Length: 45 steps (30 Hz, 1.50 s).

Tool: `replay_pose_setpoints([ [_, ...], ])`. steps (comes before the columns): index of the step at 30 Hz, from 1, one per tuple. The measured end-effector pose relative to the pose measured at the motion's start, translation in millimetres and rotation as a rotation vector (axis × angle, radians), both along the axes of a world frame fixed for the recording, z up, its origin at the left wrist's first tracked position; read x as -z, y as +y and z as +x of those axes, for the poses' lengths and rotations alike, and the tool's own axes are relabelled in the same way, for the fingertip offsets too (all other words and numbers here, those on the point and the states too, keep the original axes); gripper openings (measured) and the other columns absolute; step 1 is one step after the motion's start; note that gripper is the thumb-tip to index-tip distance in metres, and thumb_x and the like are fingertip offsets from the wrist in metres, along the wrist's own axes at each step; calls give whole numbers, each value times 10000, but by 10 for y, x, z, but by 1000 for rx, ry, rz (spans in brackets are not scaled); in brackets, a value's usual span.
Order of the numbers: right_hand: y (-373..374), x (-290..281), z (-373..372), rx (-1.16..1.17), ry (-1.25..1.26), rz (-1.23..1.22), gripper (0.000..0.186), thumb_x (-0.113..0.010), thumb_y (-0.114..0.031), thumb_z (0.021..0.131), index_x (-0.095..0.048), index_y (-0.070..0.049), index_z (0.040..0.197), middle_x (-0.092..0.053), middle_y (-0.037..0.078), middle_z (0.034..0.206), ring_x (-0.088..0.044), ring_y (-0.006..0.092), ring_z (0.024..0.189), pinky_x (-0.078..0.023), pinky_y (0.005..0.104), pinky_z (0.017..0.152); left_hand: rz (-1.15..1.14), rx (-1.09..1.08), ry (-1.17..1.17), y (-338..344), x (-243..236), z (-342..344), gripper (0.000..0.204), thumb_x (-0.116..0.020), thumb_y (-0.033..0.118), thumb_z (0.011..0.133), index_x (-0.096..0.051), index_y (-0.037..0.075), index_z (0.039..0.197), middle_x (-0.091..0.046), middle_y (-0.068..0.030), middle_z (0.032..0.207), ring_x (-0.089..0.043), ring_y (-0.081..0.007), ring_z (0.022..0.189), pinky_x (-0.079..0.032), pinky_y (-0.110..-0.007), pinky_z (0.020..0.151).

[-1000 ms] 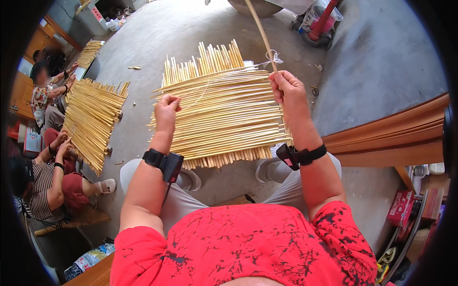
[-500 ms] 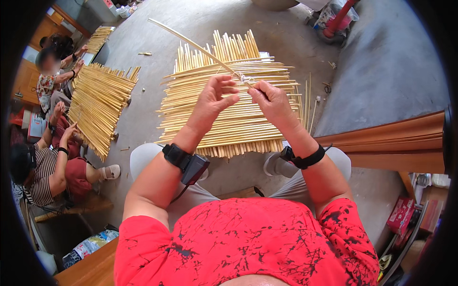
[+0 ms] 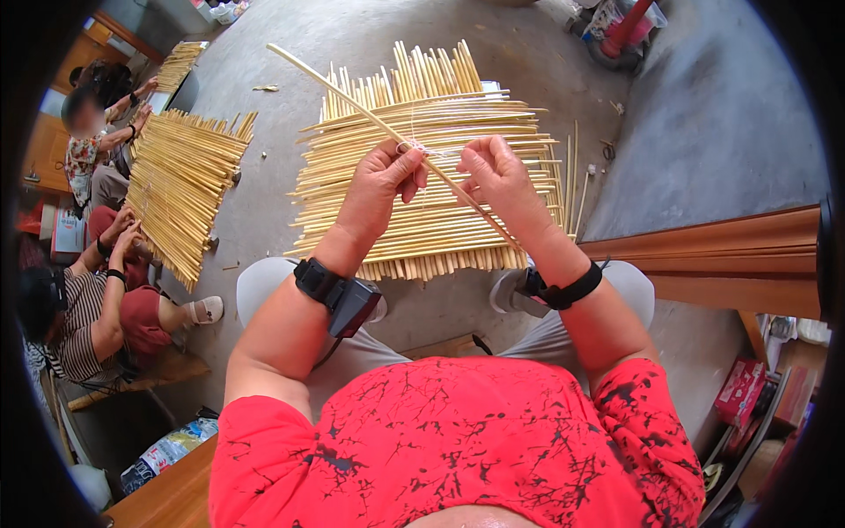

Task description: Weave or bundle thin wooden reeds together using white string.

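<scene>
Head view, and the left hand (image 3: 377,189) pinches a long pale stick (image 3: 334,91) right by its tangle of white string (image 3: 412,146), above a broad layer of straw-coloured rods (image 3: 422,218). The stick slants, far end up and left, near end down past the right hand (image 3: 503,182); contact there is hard to tell. The left is nearer the tangle; the right, just across, seems to nip the string's end. Grey floor (image 3: 282,123) stretches leftward; a wooden panel (image 3: 722,251) borders the right.
</scene>
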State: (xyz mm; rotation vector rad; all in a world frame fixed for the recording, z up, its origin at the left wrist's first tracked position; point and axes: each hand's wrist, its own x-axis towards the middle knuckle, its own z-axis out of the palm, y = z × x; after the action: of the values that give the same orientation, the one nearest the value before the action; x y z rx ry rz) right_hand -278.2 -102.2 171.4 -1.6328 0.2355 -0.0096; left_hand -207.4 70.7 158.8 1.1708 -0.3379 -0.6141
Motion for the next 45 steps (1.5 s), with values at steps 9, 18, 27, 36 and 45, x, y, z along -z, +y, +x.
replay_pose_setpoints([
  [9, -6, -5, -26, -48, -20, 192, 108, -588, -149, 853, -603, -45, 878, -558, -28, 691, -532, 43, 589, -469, 187, 570, 77, 68, -26, -6, -9, -18, 126, -511, 180, 901, -553, 64, 870, -529, -5, 628, -421, -52, 488, -313, -167, 447],
  [18, -259, -41, 78, 231, -229, -83, 78, -610, -77, 802, -587, -15, 762, -539, 3, 605, -511, 58, 523, -415, 206, 475, 69, 179, 114, 97, -82, 23, 190, -571, 110, 848, -557, 17, 1014, -424, 51, 576, -355, -29, 471, -246, -161, 412],
  [27, -339, -100, 61, 310, -320, -273, 81, -543, -94, 875, -552, -38, 817, -543, -10, 671, -487, 41, 572, -428, 182, 536, 27, 173, 190, 169, -49, 77, 252, -524, 144, 886, -540, -7, 1088, -400, 51, 530, -338, -29, 429, -256, -158, 395],
  [36, -142, -178, 63, 27, -375, 570, 101, -483, -135, 914, -512, -44, 881, -626, 117, 873, -632, 211, 837, -513, 322, 756, 193, 89, 184, 126, 44, 35, 238, -501, 251, 885, -588, 33, 847, -390, 15, 435, -307, -53, 347, -248, -190, 365],
  [45, -11, -226, -12, -69, -317, 553, 118, -430, -139, 940, -453, -51, 863, -475, 30, 644, -449, 94, 520, -444, 247, 514, 282, -70, 208, 87, 59, 14, 181, -489, 187, 797, -547, 20, 754, -419, -25, 437, -325, -78, 349, -249, -218, 350],
])
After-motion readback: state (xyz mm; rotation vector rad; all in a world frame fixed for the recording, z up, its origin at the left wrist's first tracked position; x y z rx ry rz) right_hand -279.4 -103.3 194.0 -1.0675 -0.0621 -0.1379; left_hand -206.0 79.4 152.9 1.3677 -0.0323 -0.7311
